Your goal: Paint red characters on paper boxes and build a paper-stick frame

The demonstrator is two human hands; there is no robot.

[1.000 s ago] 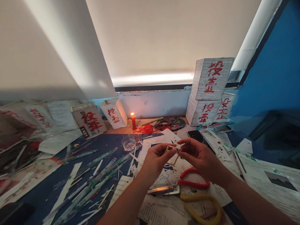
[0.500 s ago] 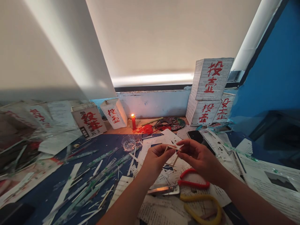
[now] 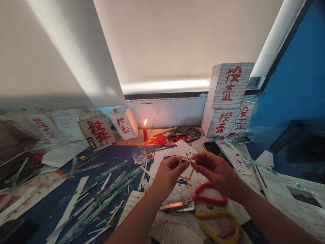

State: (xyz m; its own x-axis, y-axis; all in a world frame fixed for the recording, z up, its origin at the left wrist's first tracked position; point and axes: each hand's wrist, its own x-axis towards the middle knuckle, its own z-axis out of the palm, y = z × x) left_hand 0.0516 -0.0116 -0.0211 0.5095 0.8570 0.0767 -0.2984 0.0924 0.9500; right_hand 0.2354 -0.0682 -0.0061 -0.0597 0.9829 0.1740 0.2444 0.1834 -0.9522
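Note:
My left hand (image 3: 167, 174) is closed, pinching a small frame of thin pale sticks (image 3: 188, 160) between thumb and fingers. At the frame's right corner, the fingertips of my right hand (image 3: 215, 169) are pressed together on it. The rest of the frame hangs below the fingertips, and part of it is hidden by the left fingers. Under my hands lie printed paper sheets. Near my right wrist is a red loop-shaped handle (image 3: 210, 200), with a yellow handle (image 3: 237, 225) closer to me. A metal blade-like tool (image 3: 175, 206) rests left of them.
A lit red candle (image 3: 145, 133) stands at the back beside a paint-smeared palette (image 3: 189, 134). Paper-covered boxes (image 3: 228, 86) with red characters are stacked right; more stand left. A clear dish (image 3: 139, 155), a phone (image 3: 212, 147) and scattered strips (image 3: 76, 200) lie about.
My right fingers have drawn closer together on the frame's corner, and the frame's lower part has shifted slightly. The candle flame is taller. My left hand stays almost still.

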